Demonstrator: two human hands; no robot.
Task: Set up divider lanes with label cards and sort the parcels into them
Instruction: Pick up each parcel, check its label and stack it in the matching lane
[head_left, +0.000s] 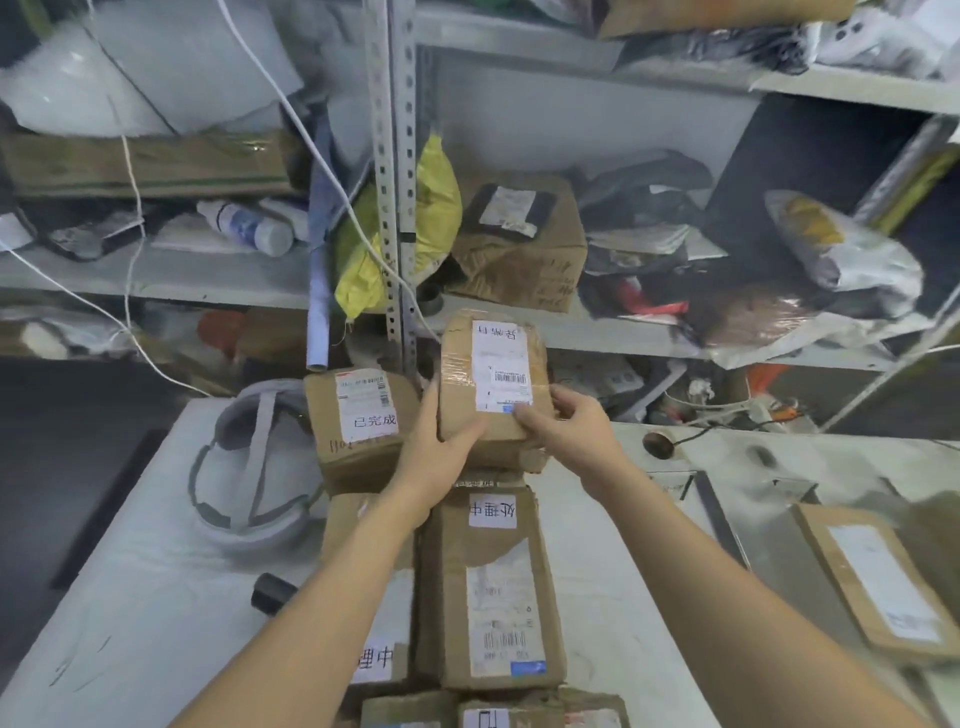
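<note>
I hold a brown cardboard parcel (493, 384) with a white shipping label above the far middle of the white table (156, 597). My left hand (436, 457) grips its left lower side and my right hand (566, 431) grips its right lower edge. Left of it a parcel (358, 421) with a handwritten label card stands at the table's back. Below my hands lies a long parcel (488, 587) carrying a white label card at its top. Another parcel with a card (379, 654) lies partly hidden under my left forearm. More parcels (493, 712) touch the bottom edge.
A flat cardboard parcel (878, 582) lies on a grey tray at the right. A grey strap loop (249, 467) lies at the left, a black cylinder (272, 592) near it. Metal shelves (400, 208) crammed with boxes and bags rise behind the table.
</note>
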